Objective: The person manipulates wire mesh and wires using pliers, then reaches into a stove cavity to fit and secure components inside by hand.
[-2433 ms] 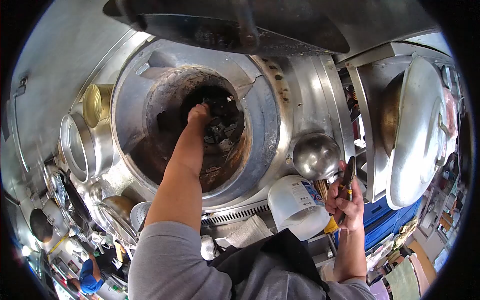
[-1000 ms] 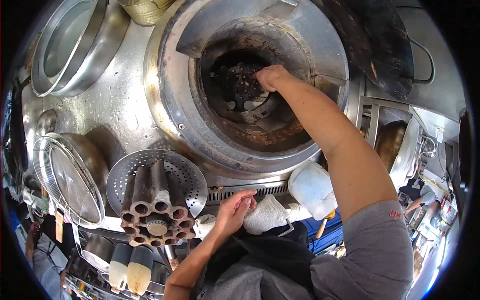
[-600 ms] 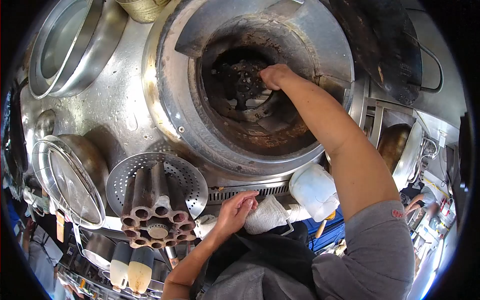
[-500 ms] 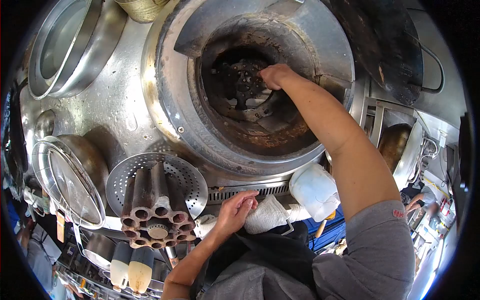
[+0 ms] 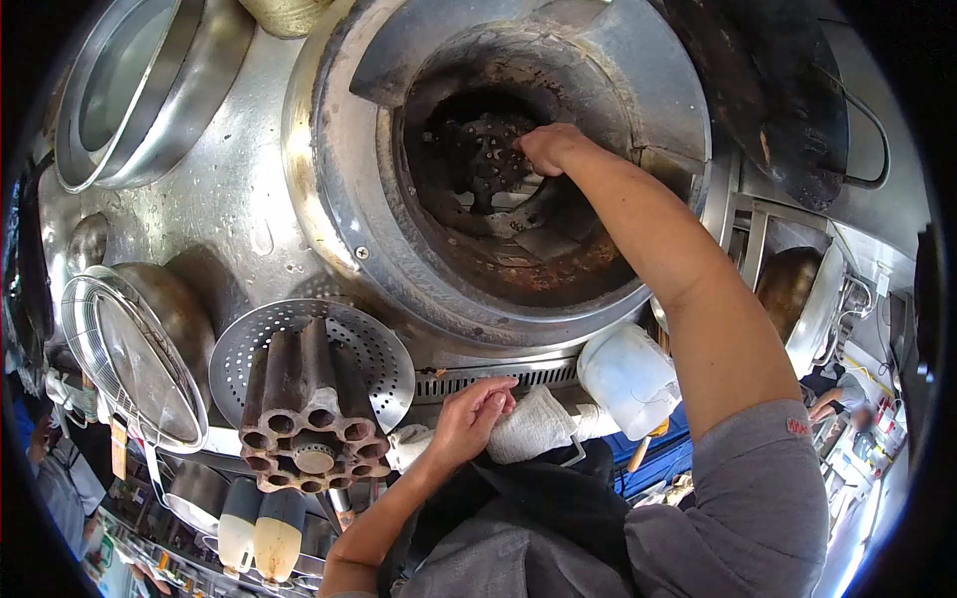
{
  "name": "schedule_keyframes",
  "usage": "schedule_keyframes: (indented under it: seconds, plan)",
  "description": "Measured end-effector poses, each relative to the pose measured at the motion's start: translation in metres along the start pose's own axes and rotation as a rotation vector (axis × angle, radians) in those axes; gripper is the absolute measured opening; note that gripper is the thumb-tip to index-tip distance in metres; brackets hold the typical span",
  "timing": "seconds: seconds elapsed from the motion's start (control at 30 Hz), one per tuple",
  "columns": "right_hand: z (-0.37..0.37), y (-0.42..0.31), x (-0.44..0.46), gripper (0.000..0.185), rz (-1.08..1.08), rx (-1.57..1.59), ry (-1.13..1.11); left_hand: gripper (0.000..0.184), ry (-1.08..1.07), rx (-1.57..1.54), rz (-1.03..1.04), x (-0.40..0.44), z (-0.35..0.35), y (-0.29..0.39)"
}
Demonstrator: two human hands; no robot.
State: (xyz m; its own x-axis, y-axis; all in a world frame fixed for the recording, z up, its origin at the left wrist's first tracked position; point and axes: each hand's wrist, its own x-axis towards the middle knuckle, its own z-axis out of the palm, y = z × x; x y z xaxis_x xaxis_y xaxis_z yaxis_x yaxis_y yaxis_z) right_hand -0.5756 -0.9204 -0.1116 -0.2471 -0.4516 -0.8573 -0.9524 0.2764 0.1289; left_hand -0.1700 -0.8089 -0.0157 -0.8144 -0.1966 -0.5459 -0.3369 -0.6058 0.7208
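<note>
My right hand (image 5: 551, 149) reaches down inside the round wok burner pit (image 5: 610, 234). Its fingers are closed at the right edge of the dark, studded burner head (image 5: 490, 164); their tips are hidden, so what they grip cannot be made out. Near the counter's front edge is my left hand (image 5: 473, 417), fingers together and curled loosely, with nothing seen in it. Right beside it, a folded white cloth (image 5: 534, 427) hangs over the front rail.
Left of the pit, a clay-like cluster of tubes (image 5: 315, 429) stands against a perforated ladle (image 5: 239, 349). Wire strainers (image 5: 150, 369) and metal basins (image 5: 189, 110) are farther left. A white plastic container (image 5: 628, 379) hangs at the front; a black wok (image 5: 768, 100) stands right.
The view has shifted very slightly. Both hands keep practically the same positions, and the burner head has not visibly moved.
</note>
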Motion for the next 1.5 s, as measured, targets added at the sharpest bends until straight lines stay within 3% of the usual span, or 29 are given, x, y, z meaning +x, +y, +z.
schedule_keyframes:
  seconds: [0.13,0.2,0.63,0.83,0.93,1.0,1.1,1.5]
  plan:
    - [0.005,0.000,0.008,0.058,0.015,-0.031,-0.005,0.026,0.006,0.016,0.006,0.001,0.000,0.003]
    - [-0.004,-0.004,-0.003,0.073,0.018,-0.078,-0.069,0.026,0.009,0.031,0.005,0.002,0.001,0.004]
    - [0.004,0.001,0.002,0.069,0.016,-0.095,-0.119,0.025,0.027,0.058,0.039,0.003,0.000,0.001]
    - [0.004,-0.001,-0.001,0.068,-0.041,-0.033,-0.032,0.025,0.051,0.050,0.074,0.004,0.001,-0.003]
    - [0.005,0.000,0.004,0.064,-0.020,-0.057,-0.046,0.024,0.048,0.054,0.076,0.004,0.000,-0.001]
    - [0.011,0.003,0.017,0.043,-0.017,-0.041,0.008,0.024,0.044,0.060,0.067,0.004,0.000,0.000]
    - [0.014,-0.003,0.030,0.031,-0.014,-0.014,0.060,0.024,0.047,0.044,0.085,0.004,0.000,0.000]
    - [-0.035,-0.042,0.004,0.039,0.053,-0.278,-0.134,0.025,0.029,0.079,0.059,0.004,-0.002,0.002]
